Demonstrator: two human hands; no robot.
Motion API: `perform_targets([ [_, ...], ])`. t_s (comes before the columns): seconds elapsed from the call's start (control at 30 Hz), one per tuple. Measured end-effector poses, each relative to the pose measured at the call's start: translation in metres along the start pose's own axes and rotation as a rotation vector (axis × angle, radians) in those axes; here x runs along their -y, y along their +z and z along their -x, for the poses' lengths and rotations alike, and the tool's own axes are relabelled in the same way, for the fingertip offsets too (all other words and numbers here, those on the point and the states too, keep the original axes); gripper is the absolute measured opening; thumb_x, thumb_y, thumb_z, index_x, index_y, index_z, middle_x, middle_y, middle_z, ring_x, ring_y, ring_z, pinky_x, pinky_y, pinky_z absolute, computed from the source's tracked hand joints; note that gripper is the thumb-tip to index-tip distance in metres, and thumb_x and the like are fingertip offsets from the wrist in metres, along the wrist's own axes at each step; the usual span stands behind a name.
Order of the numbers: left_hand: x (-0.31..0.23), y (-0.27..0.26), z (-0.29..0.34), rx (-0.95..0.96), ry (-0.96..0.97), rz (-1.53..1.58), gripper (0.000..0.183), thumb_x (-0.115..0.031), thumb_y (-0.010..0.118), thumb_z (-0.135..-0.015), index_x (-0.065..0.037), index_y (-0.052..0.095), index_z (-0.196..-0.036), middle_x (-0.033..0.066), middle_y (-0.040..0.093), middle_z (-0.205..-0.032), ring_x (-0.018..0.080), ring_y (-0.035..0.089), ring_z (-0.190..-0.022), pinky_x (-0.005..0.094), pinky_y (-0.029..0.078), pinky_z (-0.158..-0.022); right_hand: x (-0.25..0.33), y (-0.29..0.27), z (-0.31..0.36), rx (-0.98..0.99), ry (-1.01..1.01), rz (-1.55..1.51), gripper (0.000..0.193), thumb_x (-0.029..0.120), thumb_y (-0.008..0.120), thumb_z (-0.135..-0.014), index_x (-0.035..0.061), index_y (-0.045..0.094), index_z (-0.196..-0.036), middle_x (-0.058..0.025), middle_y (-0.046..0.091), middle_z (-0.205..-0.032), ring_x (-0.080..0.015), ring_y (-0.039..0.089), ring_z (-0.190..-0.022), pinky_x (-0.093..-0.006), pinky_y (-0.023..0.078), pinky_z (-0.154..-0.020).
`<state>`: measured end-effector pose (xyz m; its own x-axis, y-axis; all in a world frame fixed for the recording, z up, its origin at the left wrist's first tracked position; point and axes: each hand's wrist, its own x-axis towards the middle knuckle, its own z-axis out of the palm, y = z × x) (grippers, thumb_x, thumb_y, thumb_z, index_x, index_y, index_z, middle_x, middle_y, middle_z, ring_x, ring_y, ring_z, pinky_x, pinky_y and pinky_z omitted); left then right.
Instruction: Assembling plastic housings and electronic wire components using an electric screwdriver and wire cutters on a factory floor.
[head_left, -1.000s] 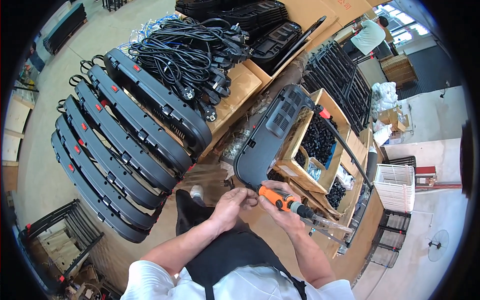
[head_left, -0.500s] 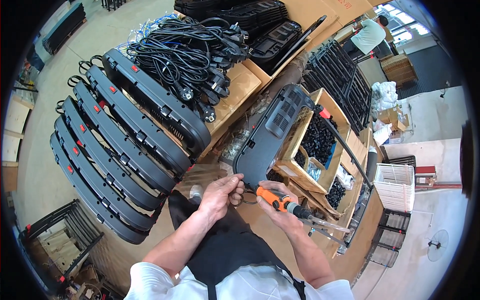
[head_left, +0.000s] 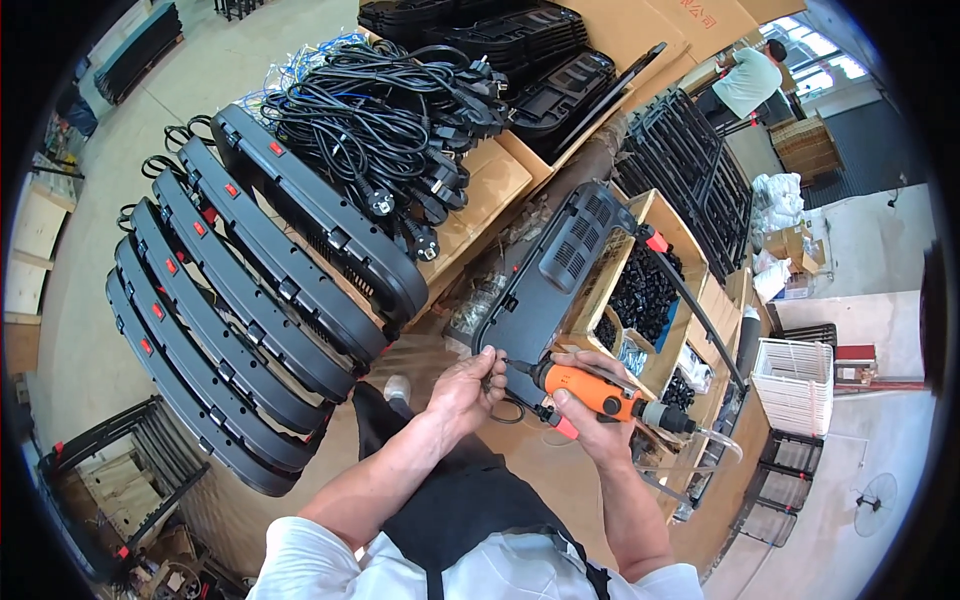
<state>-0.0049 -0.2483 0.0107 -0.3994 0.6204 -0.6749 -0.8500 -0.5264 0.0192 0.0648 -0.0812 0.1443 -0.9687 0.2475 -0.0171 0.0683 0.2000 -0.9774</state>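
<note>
A row of long black housings (head_left: pixel 250 290) filled the left half of the frame, with a heap of black power cords (head_left: pixel 380 120) above them at upper centre. One black housing (head_left: pixel 555 275) stood tilted at centre against a wooden box of black parts (head_left: pixel 640 295). At lower centre, the right hand (head_left: pixel 590 420) gripped an orange power screwdriver (head_left: pixel 595 392), its tip at the housing's lower edge. The left hand (head_left: pixel 465 385) pinched its fingers closed at that tip; what they held was too small to tell.

Screwdriver (head_left: pixel 597 392) tip, at 9 o'clock from its orange body, hidden behind left hand (head_left: pixel 467 387) fingertips; whatever they pinch is too small to tell. Wooden box (head_left: pixel 640 290) contents indistinct. Distant person (head_left: pixel 750 80) at 1 o'clock cut off by the rim.
</note>
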Motion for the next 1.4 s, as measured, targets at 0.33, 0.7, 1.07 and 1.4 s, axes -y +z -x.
perform_targets([
  [0.33,-0.003,0.01,-0.015,0.121,-0.11,0.06,0.025,-0.032,0.063,-0.107,-0.008,0.063,-0.114,-0.0041,0.057,-0.084,0.01,0.053,-0.072,0.0238,0.045,-0.063,0.008,-0.004,-0.02,0.039,0.068,-0.038,0.051,-0.001,0.078,-0.089,0.0006,0.053,-0.133,-0.0177,0.069,-0.13,-0.0264,0.066,-0.123,-0.0414,0.052,-0.108],
  [0.7,0.005,0.019,-0.015,0.044,0.027,0.032,0.034,-0.037,0.05,-0.113,-0.006,0.06,-0.122,0.0019,0.064,-0.097,0.0149,0.058,-0.081,0.0293,0.049,-0.072,-0.001,0.018,-0.049,0.06,0.017,0.189,0.051,-0.003,0.075,-0.089,0.0002,0.052,-0.134,-0.016,0.068,-0.128,-0.0259,0.065,-0.125,-0.0411,0.051,-0.11],
  [1.07,0.002,0.004,0.004,0.188,0.108,-0.271,0.029,-0.026,0.057,-0.11,0.0,0.069,-0.117,0.0054,0.071,-0.1,0.0133,0.066,-0.088,0.0292,0.054,-0.077,-0.012,0.037,-0.075,0.169,0.048,0.282,0.036,0.0,0.077,-0.087,0.0,0.062,-0.12,-0.0174,0.07,-0.126,-0.0248,0.067,-0.119,-0.0391,0.054,-0.105],
  [1.4,-0.009,0.002,0.023,0.093,0.159,-0.457,0.026,-0.021,0.069,-0.104,-0.002,0.069,-0.121,0.0036,0.072,-0.095,0.0107,0.067,-0.076,0.0238,0.054,-0.068,-0.006,0.042,-0.075,0.155,0.07,0.277,0.033,0.001,0.079,-0.087,0.0004,0.064,-0.116,-0.0179,0.07,-0.126,-0.0246,0.068,-0.118,-0.0393,0.055,-0.103],
])
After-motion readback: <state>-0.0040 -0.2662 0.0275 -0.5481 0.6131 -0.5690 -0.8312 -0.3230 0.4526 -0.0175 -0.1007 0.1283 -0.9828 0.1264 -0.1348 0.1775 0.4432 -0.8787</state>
